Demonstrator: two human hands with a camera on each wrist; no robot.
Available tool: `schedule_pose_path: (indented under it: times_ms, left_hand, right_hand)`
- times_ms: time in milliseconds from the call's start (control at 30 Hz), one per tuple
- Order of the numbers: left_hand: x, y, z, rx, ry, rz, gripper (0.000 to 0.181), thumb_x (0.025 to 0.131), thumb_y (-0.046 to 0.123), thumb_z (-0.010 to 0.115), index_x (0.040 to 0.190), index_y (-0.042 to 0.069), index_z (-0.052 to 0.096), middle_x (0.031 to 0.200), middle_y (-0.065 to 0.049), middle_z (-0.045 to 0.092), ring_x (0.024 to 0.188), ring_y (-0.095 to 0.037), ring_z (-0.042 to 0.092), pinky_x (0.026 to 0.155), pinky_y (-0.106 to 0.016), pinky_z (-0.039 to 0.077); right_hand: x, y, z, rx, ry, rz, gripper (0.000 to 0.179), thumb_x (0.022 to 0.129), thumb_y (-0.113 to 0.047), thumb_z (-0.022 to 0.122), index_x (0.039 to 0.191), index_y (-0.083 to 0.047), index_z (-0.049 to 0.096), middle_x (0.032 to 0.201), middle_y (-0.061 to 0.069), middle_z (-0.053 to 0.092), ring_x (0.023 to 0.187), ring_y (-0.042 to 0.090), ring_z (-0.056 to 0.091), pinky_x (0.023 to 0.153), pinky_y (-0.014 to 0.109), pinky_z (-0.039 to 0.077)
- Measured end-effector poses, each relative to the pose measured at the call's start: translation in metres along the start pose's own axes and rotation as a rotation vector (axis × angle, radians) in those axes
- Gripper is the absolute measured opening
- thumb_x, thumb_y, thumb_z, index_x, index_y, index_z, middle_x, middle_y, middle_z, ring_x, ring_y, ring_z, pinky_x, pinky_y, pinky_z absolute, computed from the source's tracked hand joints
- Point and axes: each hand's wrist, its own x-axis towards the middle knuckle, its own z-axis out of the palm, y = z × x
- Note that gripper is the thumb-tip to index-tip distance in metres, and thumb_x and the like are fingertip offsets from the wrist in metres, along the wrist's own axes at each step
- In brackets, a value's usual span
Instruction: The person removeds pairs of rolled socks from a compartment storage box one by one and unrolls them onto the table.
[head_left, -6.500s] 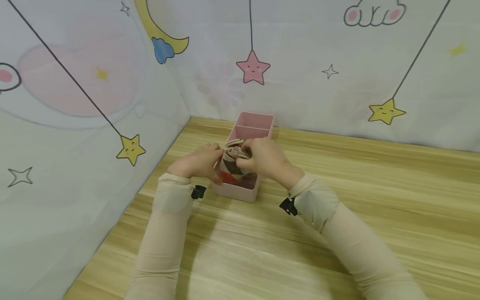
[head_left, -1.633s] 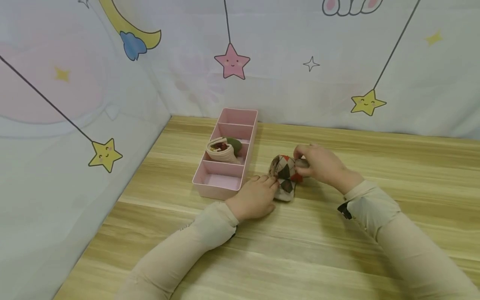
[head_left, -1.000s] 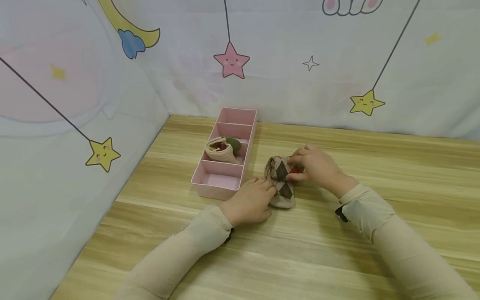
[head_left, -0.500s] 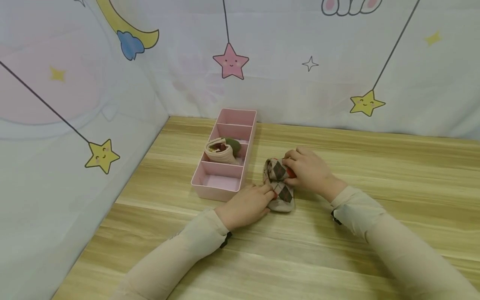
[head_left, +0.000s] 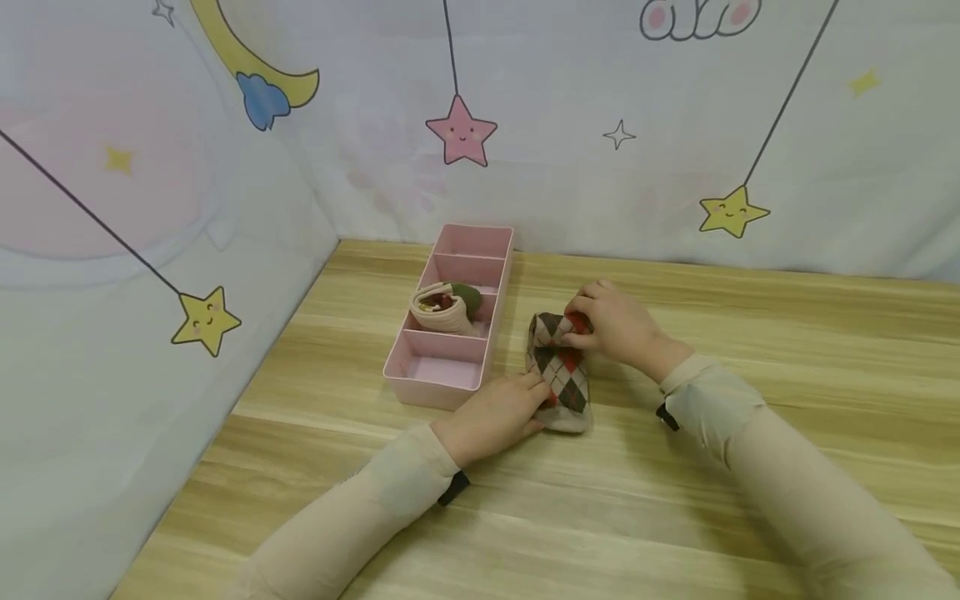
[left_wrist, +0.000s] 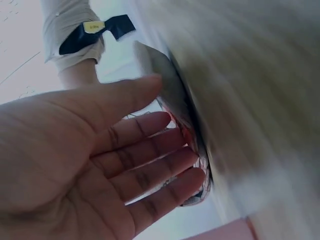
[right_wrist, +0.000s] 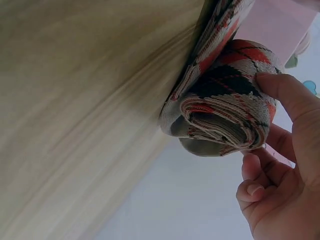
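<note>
A pair of argyle socks (head_left: 562,379), beige with red and dark diamonds, lies on the table right of a pink divided box (head_left: 435,395). Its near part is flat; the far end is a roll, whose spiral layers (right_wrist: 225,120) show in the right wrist view. My right hand (head_left: 618,329) pinches that roll between thumb and fingers. At the socks' left edge, my left hand (head_left: 491,417) touches the flat part with its fingertips. The left wrist view shows this hand's fingers (left_wrist: 145,175) nearly straight, thumb apart.
Inside the box, a beige rolled sock bundle (head_left: 442,317) and a green one (head_left: 468,297) sit in a middle compartment. A printed cloth backdrop (head_left: 570,200) rises behind and left of the wooden table (head_left: 600,525).
The argyle socks, rolled up in the box at first, came out onto the table to the right. There the roll has loosened and a longer flat part now extends toward me.
</note>
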Motion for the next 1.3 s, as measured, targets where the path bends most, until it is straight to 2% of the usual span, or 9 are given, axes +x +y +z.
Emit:
schedule_pose_path:
  times_ms: [367, 700, 933, 1033, 1133, 1233, 1300]
  left_hand:
    - [-0.002, 0.002, 0.0, 0.008, -0.002, -0.015, 0.023, 0.087, 0.026, 0.071, 0.103, 0.011, 0.065, 0.101, 0.0, 0.064, 0.089, -0.015, 0.064, 0.077, -0.027, 0.054]
    - [-0.002, 0.001, 0.0, 0.034, 0.029, 0.017, 0.018, 0.085, 0.024, 0.071, 0.099, 0.013, 0.066, 0.097, 0.002, 0.064, 0.086, -0.016, 0.065, 0.076, -0.029, 0.052]
    - [-0.002, 0.001, 0.002, 0.059, 0.039, 0.029, 0.018, 0.084, 0.023, 0.072, 0.099, 0.014, 0.067, 0.095, 0.002, 0.064, 0.084, -0.016, 0.065, 0.074, -0.03, 0.052]
    - [-0.002, 0.001, 0.001, 0.063, 0.035, 0.026, 0.017, 0.084, 0.022, 0.071, 0.098, 0.014, 0.066, 0.095, 0.002, 0.064, 0.082, -0.016, 0.065, 0.073, -0.031, 0.052]
    - [-0.003, 0.001, 0.0, 0.072, 0.028, 0.027, 0.017, 0.084, 0.023, 0.071, 0.099, 0.014, 0.066, 0.096, 0.002, 0.064, 0.082, -0.016, 0.065, 0.073, -0.031, 0.052]
    - [-0.003, 0.001, 0.001, 0.083, 0.021, 0.031, 0.019, 0.084, 0.023, 0.071, 0.1, 0.015, 0.066, 0.097, 0.002, 0.064, 0.085, -0.016, 0.065, 0.074, -0.031, 0.052]
    - [-0.003, 0.001, 0.001, 0.089, 0.016, 0.033, 0.02, 0.084, 0.024, 0.071, 0.102, 0.015, 0.066, 0.098, 0.002, 0.064, 0.088, -0.015, 0.064, 0.075, -0.031, 0.052]
  right_hand:
    - [0.019, 0.005, 0.001, 0.06, -0.009, 0.033, 0.033, 0.087, -0.03, 0.071, 0.107, -0.005, 0.061, 0.104, 0.011, 0.062, 0.093, 0.026, 0.053, 0.078, 0.04, 0.047]
    - [0.033, 0.014, 0.009, 0.079, -0.065, 0.125, 0.04, 0.089, -0.033, 0.067, 0.117, -0.004, 0.062, 0.119, 0.016, 0.062, 0.109, 0.031, 0.053, 0.089, 0.045, 0.048]
    - [0.037, 0.018, 0.014, 0.06, -0.063, 0.156, 0.045, 0.089, -0.037, 0.067, 0.12, -0.006, 0.061, 0.127, 0.016, 0.059, 0.117, 0.033, 0.051, 0.095, 0.047, 0.047]
    - [0.039, 0.018, 0.016, 0.055, -0.032, 0.134, 0.042, 0.088, -0.035, 0.068, 0.117, -0.006, 0.061, 0.126, 0.016, 0.056, 0.113, 0.032, 0.05, 0.089, 0.045, 0.048]
    - [0.04, 0.017, 0.017, 0.031, 0.013, 0.077, 0.03, 0.087, -0.031, 0.07, 0.104, -0.008, 0.062, 0.112, 0.013, 0.057, 0.099, 0.029, 0.05, 0.078, 0.041, 0.047]
    - [0.042, 0.017, 0.019, -0.014, 0.027, 0.011, 0.019, 0.087, -0.027, 0.07, 0.093, -0.009, 0.065, 0.098, 0.009, 0.058, 0.088, 0.025, 0.051, 0.074, 0.038, 0.046]
    - [0.043, 0.016, 0.02, -0.034, 0.019, -0.019, 0.014, 0.088, -0.025, 0.069, 0.091, -0.01, 0.069, 0.093, 0.007, 0.061, 0.084, 0.024, 0.051, 0.074, 0.038, 0.046]
